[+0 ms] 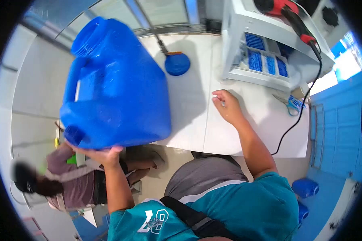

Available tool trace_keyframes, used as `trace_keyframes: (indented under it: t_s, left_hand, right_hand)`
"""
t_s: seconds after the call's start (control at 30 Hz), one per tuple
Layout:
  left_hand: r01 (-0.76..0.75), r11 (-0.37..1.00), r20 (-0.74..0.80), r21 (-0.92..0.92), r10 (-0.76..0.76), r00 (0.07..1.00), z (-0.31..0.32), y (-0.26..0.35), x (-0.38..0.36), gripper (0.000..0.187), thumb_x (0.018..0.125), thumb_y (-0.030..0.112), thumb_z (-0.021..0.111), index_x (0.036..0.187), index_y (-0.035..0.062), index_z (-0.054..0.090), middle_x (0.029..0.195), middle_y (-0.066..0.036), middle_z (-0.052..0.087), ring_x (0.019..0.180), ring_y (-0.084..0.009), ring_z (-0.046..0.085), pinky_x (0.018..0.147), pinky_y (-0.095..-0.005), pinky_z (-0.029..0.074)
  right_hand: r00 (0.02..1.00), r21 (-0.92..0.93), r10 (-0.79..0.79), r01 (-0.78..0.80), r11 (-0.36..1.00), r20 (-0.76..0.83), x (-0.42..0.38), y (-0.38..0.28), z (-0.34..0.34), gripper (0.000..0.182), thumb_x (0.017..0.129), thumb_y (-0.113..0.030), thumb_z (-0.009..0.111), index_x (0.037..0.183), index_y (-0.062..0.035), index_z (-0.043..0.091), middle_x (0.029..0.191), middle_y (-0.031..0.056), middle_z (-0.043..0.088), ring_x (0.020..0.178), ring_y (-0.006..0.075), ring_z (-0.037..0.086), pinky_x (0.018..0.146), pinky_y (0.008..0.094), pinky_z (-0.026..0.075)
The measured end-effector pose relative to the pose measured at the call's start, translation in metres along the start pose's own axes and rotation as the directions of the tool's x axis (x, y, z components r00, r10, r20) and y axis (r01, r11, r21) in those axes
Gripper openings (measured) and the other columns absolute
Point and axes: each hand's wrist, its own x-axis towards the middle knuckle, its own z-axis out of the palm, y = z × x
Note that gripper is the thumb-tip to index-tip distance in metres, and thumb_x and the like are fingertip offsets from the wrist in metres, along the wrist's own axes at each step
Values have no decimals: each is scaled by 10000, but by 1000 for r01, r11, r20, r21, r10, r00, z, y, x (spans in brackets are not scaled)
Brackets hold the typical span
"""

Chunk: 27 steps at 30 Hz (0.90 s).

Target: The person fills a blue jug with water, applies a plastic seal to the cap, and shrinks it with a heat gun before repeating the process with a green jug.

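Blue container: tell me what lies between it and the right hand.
Between the blue container and right hand, the head view shows bare white tabletop, crossed by a seam.

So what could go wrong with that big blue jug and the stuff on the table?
Only the left hand is on the big blue jug, down low, so it might slip or tip over. The right hand isn't touching it. Also, the black cord hangs from the red-and-black tool up high: a snag could perhaps pull the tool down.
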Motion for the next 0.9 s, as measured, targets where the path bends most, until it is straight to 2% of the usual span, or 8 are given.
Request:
trace_keyframes:
  t_s: [0.17,0.3,0.37,0.47,0.57,0.63,0.8,0.9]
  left_hand:
    - [46,999,21,-14,-45,999,5,-4,-5,1497,580,744,856,1597,55,1,1601,-228,175,1452,-380,286,1177,-540,293]
    - [-44,995,1,84,44,999,23,10,4,1473,593,732,860,1596,55,20,1590,-232,205,1445,-383,304,1176,-537,298]
    - [-63,995,-1,77,64,998,32,20,7,1466,598,732,857,1595,48,28,1589,-228,208,1449,-379,298,1180,-534,292]
    - [-6,999,0,37,6,1000,41,45,11,1501,548,730,876,1600,66,37,1598,-216,195,1463,-378,277,1194,-537,269]
    - [39,999,73,33,-41,996,19,50,14,1491,552,659,918,1604,66,44,1621,-220,165,1490,-389,242,1207,-533,247]
    - [-108,947,201,304,47,978,1,55,22,1413,626,593,916,1597,30,57,1633,-235,156,1508,-402,214,1202,-535,252]
    - [-474,873,320,116,419,850,-13,96,68,682,970,161,677,1522,-19,319,1556,-227,394,1450,-374,380,1159,-527,342]
    - [-655,689,594,312,397,700,-25,109,94,458,966,85,648,1398,-11,528,1434,-214,545,1311,-353,536,1101,-456,417]
  right_hand:
    - [969,-145,58,-95,985,-239,-8,2,-89,205,941,-158,679,1125,-67,683,960,124,711,855,209,683,773,341,530]
    - [911,-462,-208,22,886,-356,29,3,-146,267,923,-164,669,1173,-71,660,970,140,687,900,306,663,833,401,531]
    - [876,-560,-83,-228,796,-475,57,13,-180,266,942,-177,617,1178,-59,649,1029,156,694,969,356,662,864,432,537]
    - [846,-696,-202,-244,676,-493,93,62,-228,266,944,-139,566,1180,-47,648,1075,186,703,1022,395,668,896,464,542]
    - [911,-797,34,-376,472,-410,122,82,-252,288,933,-84,553,1199,-38,654,1126,215,704,1067,400,675,921,474,549]
    - [895,-809,227,-445,385,-384,136,102,-258,304,931,-62,544,1210,-28,660,1169,243,695,1112,404,671,938,480,552]
    - [899,-795,166,-436,421,-405,136,121,-255,220,906,-177,639,1082,-80,728,1058,207,725,1003,406,696,887,487,551]
    - [872,-764,177,-486,424,-457,141,127,-259,223,921,-227,641,1068,-83,728,1067,200,725,1013,405,693,891,490,548]
